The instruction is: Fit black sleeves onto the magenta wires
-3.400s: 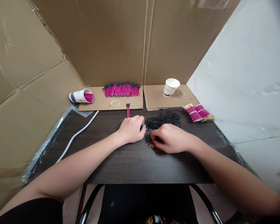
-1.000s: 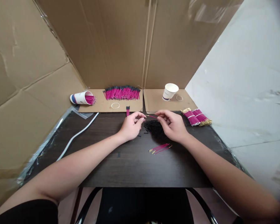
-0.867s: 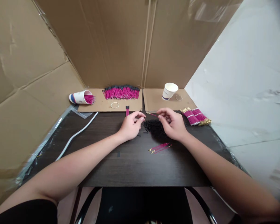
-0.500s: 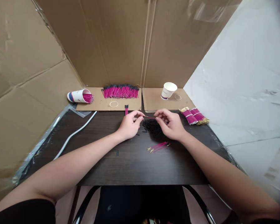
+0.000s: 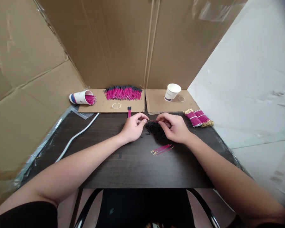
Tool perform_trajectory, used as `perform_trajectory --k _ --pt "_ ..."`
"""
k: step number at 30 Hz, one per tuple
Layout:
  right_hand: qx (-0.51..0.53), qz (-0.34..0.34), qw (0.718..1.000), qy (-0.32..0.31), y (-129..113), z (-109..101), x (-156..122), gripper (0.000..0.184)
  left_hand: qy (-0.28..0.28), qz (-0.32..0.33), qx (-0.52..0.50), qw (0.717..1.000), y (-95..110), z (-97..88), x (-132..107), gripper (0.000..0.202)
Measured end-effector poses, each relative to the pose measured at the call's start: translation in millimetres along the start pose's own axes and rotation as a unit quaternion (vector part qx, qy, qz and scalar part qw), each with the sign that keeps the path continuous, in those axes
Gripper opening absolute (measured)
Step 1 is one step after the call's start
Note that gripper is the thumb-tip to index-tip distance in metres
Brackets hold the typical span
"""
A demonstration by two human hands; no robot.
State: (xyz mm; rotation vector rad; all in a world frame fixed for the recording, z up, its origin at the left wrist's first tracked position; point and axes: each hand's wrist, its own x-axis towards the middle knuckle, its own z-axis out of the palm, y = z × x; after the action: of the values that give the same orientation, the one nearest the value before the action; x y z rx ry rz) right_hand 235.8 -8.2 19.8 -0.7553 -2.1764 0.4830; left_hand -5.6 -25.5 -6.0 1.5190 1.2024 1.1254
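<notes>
A thin magenta wire [image 5: 153,120] with a gold-coloured tip spans the gap between my hands. My left hand [image 5: 134,127] pinches near its gold end; any small part in those fingertips is too tiny to make out. My right hand [image 5: 173,127] is closed on the wire's other end. Under and between the hands lies a heap of short black sleeves [image 5: 155,129]. Closer to me, several loose magenta wires with gold tips [image 5: 161,149] lie on the dark table. Behind my left hand rests a small group of black-capped magenta wires [image 5: 129,111].
A large row of black-capped wires [image 5: 123,92] lies on cardboard at the back. To its left is a tipped paper cup [image 5: 80,97] holding wires. An upright paper cup [image 5: 172,92] and bundled wires [image 5: 198,118] stand right. A white cable [image 5: 77,136] crosses the left side.
My right hand has shifted very slightly left along the wire, closer to my left fingertips. The view has moved a little; the other things stay put.
</notes>
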Motion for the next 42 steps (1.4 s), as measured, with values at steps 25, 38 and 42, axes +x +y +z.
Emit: perform_trajectory --k 25,38,42 --pt "-0.067 -0.034 0.997 -0.008 5.3 -2.3 0.4 0.015 -0.041 0.043 0.057 0.997 -2.6 -0.1 -2.6 0.018" --pt "-0.051 -0.011 0.999 -0.005 3.9 -0.2 0.2 0.012 -0.016 0.064 0.08 0.995 1.7 -0.2 -5.1 0.021" --pt "-0.055 -0.007 0.998 0.0 5.2 -1.1 0.2 0.012 -0.008 0.065 0.083 0.994 -0.2 -0.1 -4.9 0.019"
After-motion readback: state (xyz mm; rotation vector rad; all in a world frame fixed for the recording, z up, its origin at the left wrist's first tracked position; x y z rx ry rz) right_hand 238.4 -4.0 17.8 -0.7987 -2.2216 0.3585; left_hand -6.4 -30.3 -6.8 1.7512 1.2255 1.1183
